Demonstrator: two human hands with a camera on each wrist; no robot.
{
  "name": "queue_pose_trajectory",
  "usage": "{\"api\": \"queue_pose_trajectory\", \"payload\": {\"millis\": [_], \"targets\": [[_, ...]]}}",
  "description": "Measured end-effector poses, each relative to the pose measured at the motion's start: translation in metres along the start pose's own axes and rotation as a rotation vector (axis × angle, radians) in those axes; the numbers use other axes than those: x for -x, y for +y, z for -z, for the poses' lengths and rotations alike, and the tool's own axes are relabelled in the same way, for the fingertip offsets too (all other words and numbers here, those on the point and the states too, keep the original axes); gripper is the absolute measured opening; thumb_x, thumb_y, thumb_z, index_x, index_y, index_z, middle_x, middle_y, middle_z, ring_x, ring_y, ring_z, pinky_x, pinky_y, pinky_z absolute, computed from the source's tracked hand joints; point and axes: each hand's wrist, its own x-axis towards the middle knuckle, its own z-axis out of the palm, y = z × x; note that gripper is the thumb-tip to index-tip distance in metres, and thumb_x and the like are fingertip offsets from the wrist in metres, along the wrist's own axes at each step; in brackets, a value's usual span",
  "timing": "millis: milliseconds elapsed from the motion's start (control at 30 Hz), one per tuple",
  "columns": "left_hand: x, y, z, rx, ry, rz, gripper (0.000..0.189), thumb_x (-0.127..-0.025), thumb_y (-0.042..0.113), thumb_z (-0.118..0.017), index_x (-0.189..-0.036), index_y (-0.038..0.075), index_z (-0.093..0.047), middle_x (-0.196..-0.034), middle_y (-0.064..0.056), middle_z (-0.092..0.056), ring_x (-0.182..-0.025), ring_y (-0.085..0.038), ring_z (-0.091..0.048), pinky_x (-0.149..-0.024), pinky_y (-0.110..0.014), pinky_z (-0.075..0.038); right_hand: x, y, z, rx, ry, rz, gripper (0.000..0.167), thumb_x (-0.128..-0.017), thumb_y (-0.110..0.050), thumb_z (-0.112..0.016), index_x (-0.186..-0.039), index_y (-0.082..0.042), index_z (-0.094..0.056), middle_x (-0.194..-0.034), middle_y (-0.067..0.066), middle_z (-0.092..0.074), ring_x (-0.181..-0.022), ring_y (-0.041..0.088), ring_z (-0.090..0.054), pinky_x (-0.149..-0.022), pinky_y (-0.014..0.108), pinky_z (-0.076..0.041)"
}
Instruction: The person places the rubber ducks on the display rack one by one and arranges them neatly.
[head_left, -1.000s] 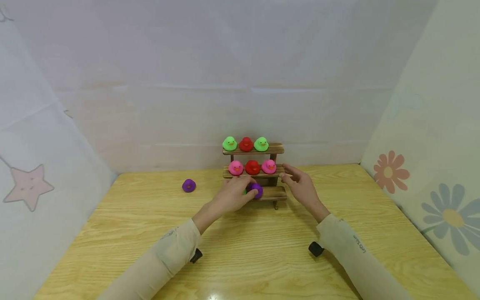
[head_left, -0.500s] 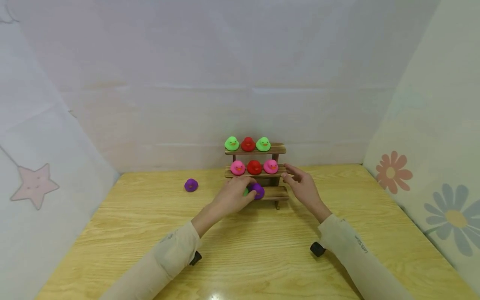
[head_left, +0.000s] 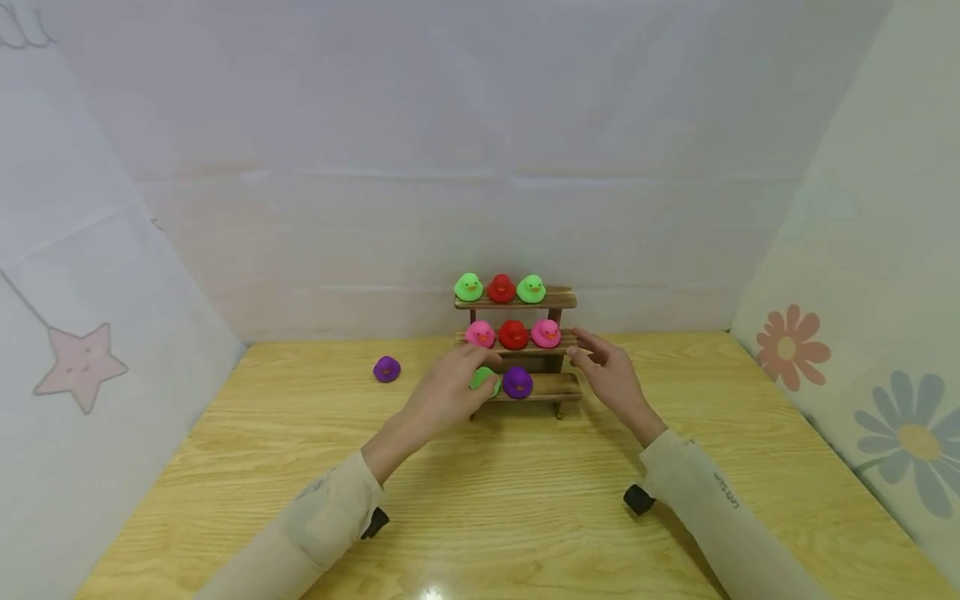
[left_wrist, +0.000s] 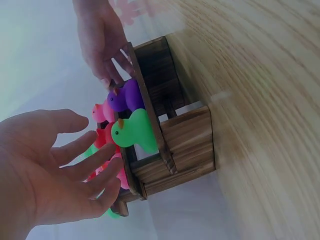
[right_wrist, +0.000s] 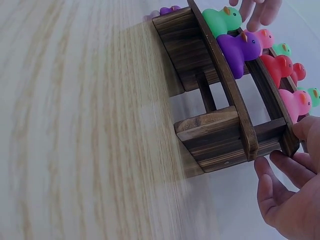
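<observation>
A small three-tier wooden display stand holds rubber ducks. On its lowest tier sit a green duck and a purple duck, side by side. My left hand is just left of them, fingers spread and holding nothing; from the head it partly covers the green duck. In the left wrist view a gap shows between those fingers and the ducks. My right hand holds the right end of the middle tier between thumb and fingers. That tier bears a pink duck, a red duck and another pink duck.
Two green ducks and a red duck line the top tier. Another purple duck lies on the wooden table, left of the stand. White cloth hangs close behind, with printed cloth on both sides.
My left hand has let go of the purple duck on the lowest tier and drawn back leftward, uncovering it. My right hand stays at the stand. The head view has shifted slightly.
</observation>
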Motion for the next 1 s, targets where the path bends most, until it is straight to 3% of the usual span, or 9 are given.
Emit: {"api": "queue_pose_trajectory", "payload": {"millis": [200,433,733,1000], "targets": [[0.003,-0.013,0.004,0.05,0.05,0.029,0.026,-0.1,0.018,-0.066,-0.123,0.009,-0.069,-0.12,-0.005,-0.068,-0.094,-0.023,-0.066,-0.074,-0.036,-0.054,0.0,-0.001,0.0,0.002,0.001,0.0,0.056,-0.103,-0.041,-0.061,-0.15,-0.011,-0.052,-0.137,0.011,-0.062,-0.107,0.027,-0.068,-0.081,0.04,-0.051],[0.008,-0.028,0.01,0.114,0.098,0.088,0.026,-0.101,0.018,-0.064,-0.124,0.007,-0.069,-0.122,-0.006,-0.069,-0.112,-0.031,-0.063,-0.089,-0.044,-0.053,0.0,0.0,0.001,0.011,0.001,-0.003,0.056,-0.103,-0.042,-0.062,-0.15,-0.013,-0.053,-0.136,0.01,-0.062,-0.105,0.023,-0.068,-0.083,0.041,-0.051],[0.006,-0.058,0.016,0.135,0.231,0.154,0.024,-0.102,0.028,-0.062,-0.116,0.012,-0.073,-0.112,-0.001,-0.07,-0.103,-0.026,-0.064,-0.076,-0.044,-0.054,-0.002,0.003,0.001,0.002,0.006,0.013,0.057,-0.102,-0.042,-0.063,-0.149,-0.012,-0.053,-0.135,0.011,-0.063,-0.106,0.03,-0.068,-0.077,0.036,-0.051],[0.008,-0.093,0.023,0.098,0.233,0.188,0.025,-0.103,0.029,-0.06,-0.118,0.012,-0.071,-0.114,-0.005,-0.069,-0.105,-0.029,-0.064,-0.08,-0.047,-0.054,0.0,0.005,-0.001,-0.02,-0.002,0.008,0.059,-0.102,-0.042,-0.063,-0.15,-0.01,-0.052,-0.142,0.01,-0.058,-0.109,0.032,-0.067,-0.084,0.041,-0.051]]}}
